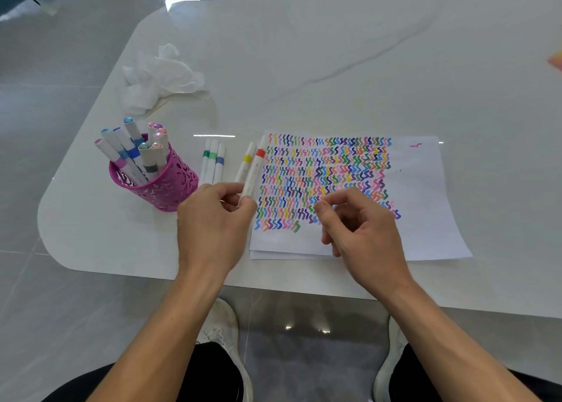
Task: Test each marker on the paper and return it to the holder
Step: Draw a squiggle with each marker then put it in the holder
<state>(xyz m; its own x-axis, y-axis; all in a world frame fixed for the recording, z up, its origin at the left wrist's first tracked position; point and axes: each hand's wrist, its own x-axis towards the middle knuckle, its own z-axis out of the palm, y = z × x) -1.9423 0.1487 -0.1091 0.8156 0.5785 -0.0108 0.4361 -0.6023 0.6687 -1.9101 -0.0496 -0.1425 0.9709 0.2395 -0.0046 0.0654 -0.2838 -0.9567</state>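
Left hand [213, 219] fingers pinch the red-banded marker [254, 173] (holder [170, 185] at nine o'clock); right hand [362, 228] fingers curl loosely over the paper [425, 195], gripping nothing visible.

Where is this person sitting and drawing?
Probably indoors, at a home or office table. The glossy white marble-look table, shiny grey floor tiles and a pink marker holder beside the scribbled paper suggest it.

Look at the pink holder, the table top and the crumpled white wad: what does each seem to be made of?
Pink holder: probably painted metal, possibly plastic; thin wall with cut-out patterns. Table top: looks like polished stone or a stone-look slab; glossy white with grey veins and light reflections. Crumpled white wad: tissue paper by its soft, matte creases.
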